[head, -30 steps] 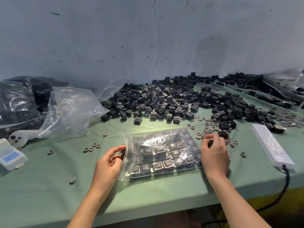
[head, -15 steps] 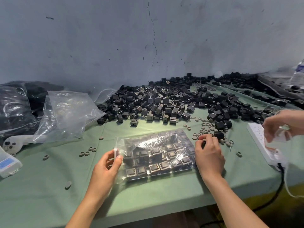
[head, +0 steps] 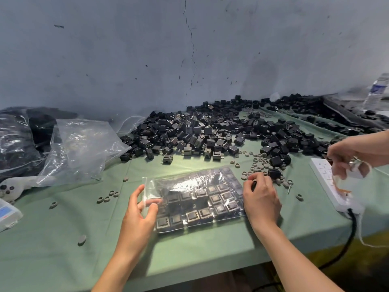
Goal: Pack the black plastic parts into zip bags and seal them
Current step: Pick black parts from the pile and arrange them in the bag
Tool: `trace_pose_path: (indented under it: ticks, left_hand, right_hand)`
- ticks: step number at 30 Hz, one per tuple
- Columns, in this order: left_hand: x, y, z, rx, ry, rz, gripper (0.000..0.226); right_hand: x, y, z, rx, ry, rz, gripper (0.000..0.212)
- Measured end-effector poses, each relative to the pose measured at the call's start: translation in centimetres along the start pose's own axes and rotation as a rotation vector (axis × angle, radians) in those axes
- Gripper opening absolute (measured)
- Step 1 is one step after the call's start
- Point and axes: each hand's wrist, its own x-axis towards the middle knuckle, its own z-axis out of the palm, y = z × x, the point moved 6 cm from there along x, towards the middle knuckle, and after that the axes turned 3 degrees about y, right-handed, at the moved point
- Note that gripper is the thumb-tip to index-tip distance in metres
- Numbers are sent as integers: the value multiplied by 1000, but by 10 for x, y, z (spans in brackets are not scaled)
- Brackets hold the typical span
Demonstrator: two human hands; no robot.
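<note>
Clear zip bag (head: 195,199) lies crosswise, mouth pointing left.

The zip bag (head: 195,184) is clear glossy plastic, all crinkly and throwing glare. The parts (head: 210,133) inside it and heaped toward the bench's back edge are matt black plastic, a few with pale, metal-looking pins. The bench (head: 63,239) has a matt green cloth over it, slightly wrinkled, with dull grey rubbery-looking rings (head: 107,199) scattered on it, the power strip (head: 328,186) at the right edge is smooth glossy white plastic, and the wall (head: 126,49) is rough, cracked grey plaster.
</note>
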Motion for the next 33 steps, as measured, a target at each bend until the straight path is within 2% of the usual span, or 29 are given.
trace_pose_path:
  ticks: [4,6,8,11,14,18,20,22,23,25,27,29,31,33]
  left_hand:
    - [-1,4,13,4,-158,41,54]
    - [1,5,11,26,-169,101,51]
    - [9,-2,-4,-59,-54,85,41]
    - [23,-31,-37,-319,221,-101,28]
    - [27,-44,-44,-445,298,-174,26]
    - [19,-28,-37,-313,301,-59,27]
    - [10,-10,-43,-271,400,65,28]
    - [-2,19,-48,-322,464,195,22]
    - [-6,33,-45,-372,421,233,21]
    - [-7,57,-25,-444,200,195,17]
    - [-10,73,1,-465,-55,78,31]
    - [-12,81,17,-523,-243,-10,45]
    - [-13,86,21,-613,-363,-41,40]
    - [-12,84,16,-705,-386,-53,32]
  right_hand:
    - [1,1,0,2,-7,5,3]
    - [1,1,-1,13,-4,14,3]
    - [1,1,-2,42,3,30,4]
    - [2,-1,-3,137,11,55,8]
    - [-1,-11,-7,290,34,-26,18]
    - [-7,-20,-19,402,71,-115,33]
    - [-12,-31,-21,459,30,-164,34]
    - [-23,-57,-22,563,-65,-322,33]
    - [-30,-73,-22,606,-119,-424,34]
    - [-43,-106,-23,617,-195,-612,40]
    - [-52,-135,-26,643,-235,-699,46]
    - [-56,-159,-28,662,-259,-751,53]
    - [-61,-178,-27,653,-293,-809,62]
    - [-67,-189,-24,600,-317,-878,71]
